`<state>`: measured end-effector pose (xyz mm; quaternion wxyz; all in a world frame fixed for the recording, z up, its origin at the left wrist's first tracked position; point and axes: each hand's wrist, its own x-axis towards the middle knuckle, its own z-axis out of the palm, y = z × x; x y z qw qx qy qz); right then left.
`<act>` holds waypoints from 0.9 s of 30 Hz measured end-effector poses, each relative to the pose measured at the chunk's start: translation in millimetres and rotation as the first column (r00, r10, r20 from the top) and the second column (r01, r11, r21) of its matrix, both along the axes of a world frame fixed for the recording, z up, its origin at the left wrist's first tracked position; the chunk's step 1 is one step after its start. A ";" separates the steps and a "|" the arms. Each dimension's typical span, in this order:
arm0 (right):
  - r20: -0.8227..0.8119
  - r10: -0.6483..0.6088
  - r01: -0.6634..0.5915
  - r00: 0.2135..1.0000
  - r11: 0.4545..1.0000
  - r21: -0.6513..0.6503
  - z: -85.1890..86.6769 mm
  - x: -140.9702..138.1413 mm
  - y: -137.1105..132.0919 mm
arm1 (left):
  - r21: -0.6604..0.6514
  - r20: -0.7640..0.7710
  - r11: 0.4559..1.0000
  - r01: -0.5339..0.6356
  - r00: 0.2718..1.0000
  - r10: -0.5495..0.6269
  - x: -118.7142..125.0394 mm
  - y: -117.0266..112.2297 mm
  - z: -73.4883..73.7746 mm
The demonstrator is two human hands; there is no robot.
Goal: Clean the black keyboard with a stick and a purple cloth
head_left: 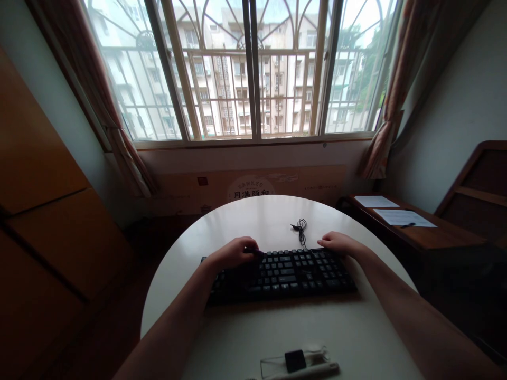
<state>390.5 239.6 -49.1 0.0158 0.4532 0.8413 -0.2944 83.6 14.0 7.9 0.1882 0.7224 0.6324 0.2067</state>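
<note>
A black keyboard [287, 278] lies on the round white table, its coiled cable [301, 231] behind it. My left hand [234, 252] is over the keyboard's left part, fingers pinched on a small dark piece [253, 251] too dim to name. At the back right corner, my right hand [341, 244] grips the keyboard's edge, thumb side toward the cable; its other fingers are mostly hidden. Near me on the table lies a white wire-looped tool with a black square block [295, 361], beside a white stick-like handle [312, 370].
The round white table [253, 332] stands before a barred window. A printed cardboard panel [277, 184] is under the sill. To the right, a low wooden table [447, 235] holds paper sheets [404, 217] and a dark pen [407, 225]. Wooden cabinets [51, 232] line the left.
</note>
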 end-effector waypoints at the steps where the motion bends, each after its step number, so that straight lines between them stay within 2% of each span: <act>1: 0.000 0.003 -0.003 1.000 1.000 0.008 0.3 -0.1 -0.3 | 0.000 0.009 1.000 0.014 1.000 -0.014 2.8 0.2 0.8; 4: 0.000 0.014 -0.014 1.000 0.999 0.038 0.5 -0.3 -0.2 | 0.009 -0.022 1.000 0.022 1.000 -0.022 12.3 1.3 0.0; 9: -0.015 0.023 -0.022 1.000 0.999 0.033 -1.2 0.0 1.9 | -0.026 -0.050 0.995 -0.100 0.994 0.099 20.7 5.4 -11.0; 12: -0.008 0.016 -0.016 1.000 1.000 0.025 -1.5 -0.1 2.3 | -0.073 -0.044 0.989 -0.129 0.991 0.126 20.7 7.6 -15.2; 19: -0.005 0.008 -0.008 1.000 1.000 0.005 -1.4 -0.3 1.2 | -0.075 -0.220 0.994 -0.076 0.974 0.058 25.5 10.7 -12.7; 27: -0.023 0.007 -0.007 1.000 1.000 -0.012 -0.8 -0.8 1.5 | -0.097 -0.232 0.991 -0.090 0.970 0.065 26.4 11.3 -13.1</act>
